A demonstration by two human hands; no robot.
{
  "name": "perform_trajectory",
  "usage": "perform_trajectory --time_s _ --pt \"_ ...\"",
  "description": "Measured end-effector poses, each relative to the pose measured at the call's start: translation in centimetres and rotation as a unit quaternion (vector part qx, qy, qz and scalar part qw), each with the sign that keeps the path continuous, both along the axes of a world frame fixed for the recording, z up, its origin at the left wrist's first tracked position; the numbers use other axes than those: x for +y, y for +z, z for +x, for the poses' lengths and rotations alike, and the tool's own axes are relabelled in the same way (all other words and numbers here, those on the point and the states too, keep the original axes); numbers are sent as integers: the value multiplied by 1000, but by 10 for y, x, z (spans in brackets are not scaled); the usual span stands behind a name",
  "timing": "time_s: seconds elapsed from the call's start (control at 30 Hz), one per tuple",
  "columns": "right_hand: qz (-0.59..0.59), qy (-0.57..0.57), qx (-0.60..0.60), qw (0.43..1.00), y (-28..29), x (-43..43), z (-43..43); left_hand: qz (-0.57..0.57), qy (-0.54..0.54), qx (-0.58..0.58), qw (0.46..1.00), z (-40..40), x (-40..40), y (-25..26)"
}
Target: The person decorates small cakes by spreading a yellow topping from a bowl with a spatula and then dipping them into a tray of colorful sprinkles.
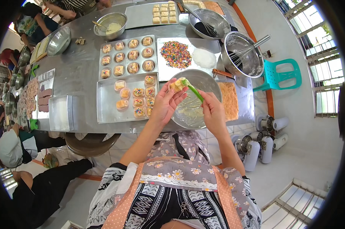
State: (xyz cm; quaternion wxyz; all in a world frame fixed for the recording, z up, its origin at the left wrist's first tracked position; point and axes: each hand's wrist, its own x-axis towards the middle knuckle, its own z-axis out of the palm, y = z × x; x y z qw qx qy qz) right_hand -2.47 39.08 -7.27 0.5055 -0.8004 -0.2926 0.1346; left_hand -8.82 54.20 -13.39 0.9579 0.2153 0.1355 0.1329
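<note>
My left hand (168,100) holds up a small piece of cake (177,85) in a paper liner, above the left part of a large metal bowl (189,114). In my right hand (212,106) is a green-handled spreading tool (194,91), its tip touching the cake's top, where pale cream shows. Pale cream is smeared inside the bowl. Left of it, a rectangular metal pan (106,114) holds several cakes in liners, some with coloured sprinkles (139,111) and some plain (122,104). Behind that pan stands a muffin tin (126,66) with sprinkled cakes in its cups.
A metal tray (163,75) bears coloured sprinkles (175,54) and a white heap (204,58). Two bowls with whisks (242,54) stand back right, near a wooden-handled scraper (223,73). A flat brown cake slab (229,100) lies right. A teal chair (284,74) stands beyond; people work at left.
</note>
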Motion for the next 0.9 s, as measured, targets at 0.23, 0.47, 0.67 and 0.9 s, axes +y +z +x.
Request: perform_trajectory --time_s 0.23,0.47,0.67,0.9 --pt "-49 5 -134 990 4 2 -7 -2 -2 7 1000 1 -3 0" --pt "-113 35 -211 970 5 2 -10 -10 5 21 1000 0 -4 -10" --pt "-69 6 -162 984 4 -3 4 17 26 45 999 -11 14 -26" --pt "-218 -49 -122 967 -111 -33 54 137 53 116 982 -30 18 -44"
